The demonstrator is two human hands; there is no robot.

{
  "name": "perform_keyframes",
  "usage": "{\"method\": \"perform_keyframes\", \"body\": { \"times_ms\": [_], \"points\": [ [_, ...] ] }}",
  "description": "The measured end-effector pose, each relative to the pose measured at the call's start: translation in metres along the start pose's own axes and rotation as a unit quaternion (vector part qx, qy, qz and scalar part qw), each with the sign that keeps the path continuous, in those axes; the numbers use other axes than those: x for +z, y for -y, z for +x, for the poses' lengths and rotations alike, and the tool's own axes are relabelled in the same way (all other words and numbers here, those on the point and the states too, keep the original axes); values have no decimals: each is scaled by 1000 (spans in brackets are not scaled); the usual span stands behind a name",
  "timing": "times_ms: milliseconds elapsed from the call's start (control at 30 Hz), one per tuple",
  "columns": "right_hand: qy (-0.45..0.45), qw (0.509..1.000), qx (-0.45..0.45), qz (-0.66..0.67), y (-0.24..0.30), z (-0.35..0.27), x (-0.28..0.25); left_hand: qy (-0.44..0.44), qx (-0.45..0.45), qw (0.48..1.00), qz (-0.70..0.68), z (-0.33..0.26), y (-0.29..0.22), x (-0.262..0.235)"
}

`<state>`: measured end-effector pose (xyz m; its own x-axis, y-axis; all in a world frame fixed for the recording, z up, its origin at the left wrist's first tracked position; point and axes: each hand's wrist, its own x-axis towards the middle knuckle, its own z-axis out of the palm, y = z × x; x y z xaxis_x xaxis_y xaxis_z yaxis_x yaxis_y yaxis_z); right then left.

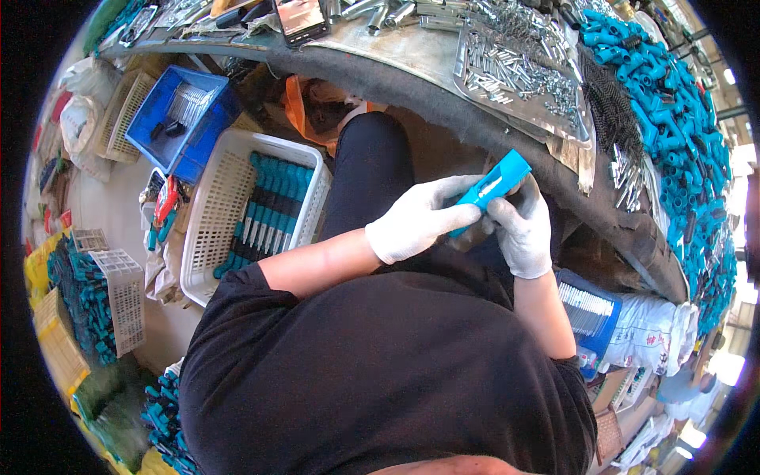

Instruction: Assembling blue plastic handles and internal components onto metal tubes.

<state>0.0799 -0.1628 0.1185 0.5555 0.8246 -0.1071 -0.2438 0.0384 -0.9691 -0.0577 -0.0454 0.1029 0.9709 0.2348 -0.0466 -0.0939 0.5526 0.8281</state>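
Both of my hands wear white gloves and hold one bright blue plastic handle [497, 180] just below the workbench edge. My left hand [419, 219] grips its lower end from the left. My right hand [519, 228] pinches it from the right and underneath. A pale slot runs along the handle's side. The handle tilts up to the right, above my black-trousered knee.
The curved workbench [412, 71] carries a metal tray of small steel pins [522, 67], black springs [613, 119] and a heap of blue handles [681, 134]. At my left stand a white basket of finished teal-handled tools [261, 210] and a blue crate [186, 119].
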Motion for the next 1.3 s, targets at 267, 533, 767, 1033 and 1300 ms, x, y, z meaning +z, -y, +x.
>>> {"method": "perform_keyframes", "body": {
  "times_ms": [267, 533, 767, 1033, 1300],
  "points": [
    [147, 983, 76, -74, 11, 17, -10, -15, -71, 996, 54, -5, -18, -7],
    [-16, 697, -260, -668, 11, 82, -35, -134, 29, 991, -9, 5, -28, -35],
    [-20, 698, -285, -657, 10, 87, -39, -138, -35, 990, -6, 16, -15, -36],
    [-191, 711, -315, -598, 64, 106, -70, -121, -28, 992, -23, 29, -13, -30],
    [204, 918, -27, -339, 28, 31, -17, -104, 70, 988, -89, 45, -36, -10]
  ]
}}
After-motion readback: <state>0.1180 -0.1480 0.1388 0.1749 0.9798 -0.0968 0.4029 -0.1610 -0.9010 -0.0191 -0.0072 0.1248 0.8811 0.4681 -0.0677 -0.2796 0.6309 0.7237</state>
